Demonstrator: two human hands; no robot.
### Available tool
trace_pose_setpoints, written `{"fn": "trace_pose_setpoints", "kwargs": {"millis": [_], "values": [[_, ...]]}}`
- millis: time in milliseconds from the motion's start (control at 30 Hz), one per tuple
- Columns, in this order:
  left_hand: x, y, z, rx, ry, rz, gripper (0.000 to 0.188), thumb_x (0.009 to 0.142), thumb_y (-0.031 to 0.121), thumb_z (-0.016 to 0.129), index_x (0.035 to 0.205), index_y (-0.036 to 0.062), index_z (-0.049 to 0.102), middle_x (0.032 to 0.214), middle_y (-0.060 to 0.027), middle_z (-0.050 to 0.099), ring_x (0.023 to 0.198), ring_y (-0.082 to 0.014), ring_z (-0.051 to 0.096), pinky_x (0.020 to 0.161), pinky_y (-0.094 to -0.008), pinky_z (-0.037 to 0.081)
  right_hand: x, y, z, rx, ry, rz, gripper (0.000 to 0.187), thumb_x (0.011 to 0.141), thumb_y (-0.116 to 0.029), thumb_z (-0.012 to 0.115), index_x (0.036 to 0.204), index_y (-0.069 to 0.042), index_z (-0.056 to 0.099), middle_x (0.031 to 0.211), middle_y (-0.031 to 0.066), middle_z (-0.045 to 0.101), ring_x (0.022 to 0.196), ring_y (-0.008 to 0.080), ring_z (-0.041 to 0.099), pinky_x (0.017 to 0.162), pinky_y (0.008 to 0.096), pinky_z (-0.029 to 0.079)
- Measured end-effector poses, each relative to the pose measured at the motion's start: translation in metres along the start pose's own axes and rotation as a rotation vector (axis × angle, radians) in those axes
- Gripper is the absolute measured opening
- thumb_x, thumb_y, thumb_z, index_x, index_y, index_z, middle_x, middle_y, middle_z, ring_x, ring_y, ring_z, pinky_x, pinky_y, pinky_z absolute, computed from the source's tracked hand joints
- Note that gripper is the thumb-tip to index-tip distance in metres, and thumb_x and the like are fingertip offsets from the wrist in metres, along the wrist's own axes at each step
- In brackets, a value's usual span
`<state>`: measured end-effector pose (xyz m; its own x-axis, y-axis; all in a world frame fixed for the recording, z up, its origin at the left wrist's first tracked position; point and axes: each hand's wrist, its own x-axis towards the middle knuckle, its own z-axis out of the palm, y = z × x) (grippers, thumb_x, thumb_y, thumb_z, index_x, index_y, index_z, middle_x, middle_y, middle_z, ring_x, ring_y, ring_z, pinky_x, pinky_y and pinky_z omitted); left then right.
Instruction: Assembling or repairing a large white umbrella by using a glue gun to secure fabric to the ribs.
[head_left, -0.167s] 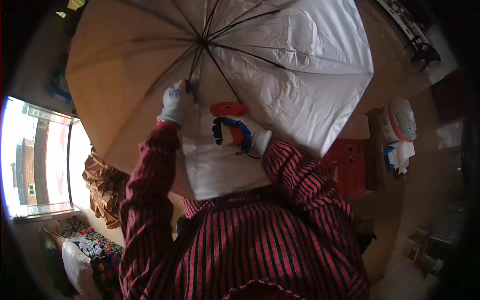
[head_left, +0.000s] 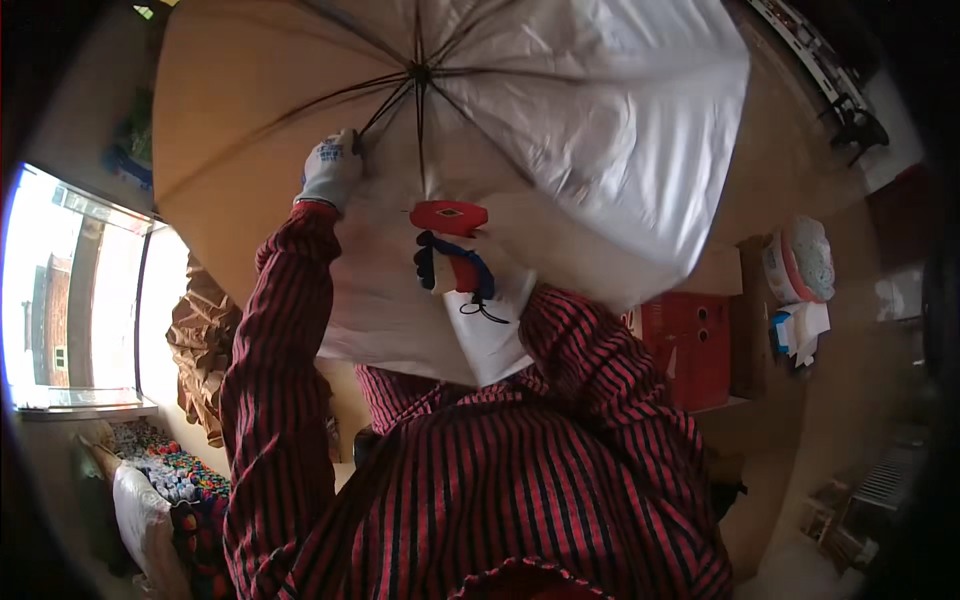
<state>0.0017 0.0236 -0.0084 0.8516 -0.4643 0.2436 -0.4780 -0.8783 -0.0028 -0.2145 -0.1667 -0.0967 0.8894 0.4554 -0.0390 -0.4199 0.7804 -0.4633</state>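
An umbrella (head_left: 620,150), opened out, fills the upper middle with its silvery inside facing me. Dark thin ribs spread from its hub (head_left: 420,73). My left hand (head_left: 333,170), in a white glove with blue print, closes at a dark rib left of and below the hub. Lower and to the right, my right hand (head_left: 436,272), gloved with dark finger coating, curls around the red handle (head_left: 465,272). A thin black cord loop (head_left: 484,311) dangles beneath it. Just above the fingers shows a red oval piece (head_left: 450,216) with a diamond-shaped centre.
At right stands a red box (head_left: 685,350) with round holes, near a pink-rimmed tub (head_left: 785,265) and white papers (head_left: 803,332). Crumpled brown paper (head_left: 203,345) lies at left by a bright window (head_left: 95,300). Many small coloured items (head_left: 175,470) are piled at lower left.
The canopy has turned and shifted, its hub moving slightly right and up. My left hand has moved a little left and up; my right hand has shifted slightly left.
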Motion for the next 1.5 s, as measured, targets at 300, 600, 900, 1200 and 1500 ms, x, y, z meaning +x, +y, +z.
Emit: {"fn": "trace_pose_setpoints", "kwargs": {"millis": [300,600,900,1200,1500], "values": [[-0.132,0.115,0.031,-0.152,-0.143,-0.165,0.057,0.076,0.044,0.070,0.112,0.0041,0.050,0.111,-0.0215,0.054,0.093,-0.0404,0.060,0.073,-0.0453,0.052,-0.025,0.024,-0.085,-0.214,0.342,-0.455,0.042,0.090,-0.023,0.061,0.124,-0.002,0.051,0.108,0.0111,0.063,0.092,0.0235,0.065,0.082,0.0352,0.053],[-0.137,0.132,0.065,-0.185,-0.290,-0.312,0.042,0.078,0.034,0.063,0.101,0.0017,0.051,0.095,-0.0222,0.063,0.087,-0.0386,0.063,0.076,-0.0462,0.050,-0.001,0.044,-0.077,-0.137,0.722,-0.747,0.044,0.076,-0.018,0.077,0.114,-0.008,0.058,0.100,0.0050,0.064,0.084,0.0139,0.062,0.078,0.0304,0.052],[-0.136,0.132,0.069,-0.206,-0.249,-0.268,0.035,0.080,0.028,0.059,0.101,0.0008,0.050,0.092,-0.0214,0.065,0.086,-0.0369,0.064,0.075,-0.0443,0.051,-0.037,-0.043,-0.022,-0.136,0.686,-0.973,0.040,0.083,-0.023,0.070,0.116,-0.006,0.056,0.099,0.0040,0.061,0.085,0.0155,0.060,0.077,0.0334,0.050],[-0.120,0.107,0.051,-0.391,-0.184,-0.184,0.037,0.080,0.035,0.063,0.101,0.0049,0.059,0.093,-0.0186,0.066,0.088,-0.0355,0.064,0.076,-0.0432,0.050,-0.009,-0.006,-0.020,-0.777,0.698,-0.587,0.028,0.083,-0.024,0.067,0.100,-0.002,0.064,0.085,0.0022,0.064,0.075,0.0112,0.057,0.070,0.0295,0.047],[-0.092,0.107,0.056,-0.536,-0.109,-0.218,0.030,0.079,0.031,0.065,0.101,0.0122,0.066,0.089,-0.0157,0.068,0.086,-0.0338,0.065,0.075,-0.0405,0.050,0.043,0.007,-0.037,-0.714,0.748,-0.681,0.028,0.082,-0.027,0.065,0.082,0.001,0.064,0.064,0.0026,0.059,0.057,0.0110,0.054,0.055,0.0315,0.044]]}}
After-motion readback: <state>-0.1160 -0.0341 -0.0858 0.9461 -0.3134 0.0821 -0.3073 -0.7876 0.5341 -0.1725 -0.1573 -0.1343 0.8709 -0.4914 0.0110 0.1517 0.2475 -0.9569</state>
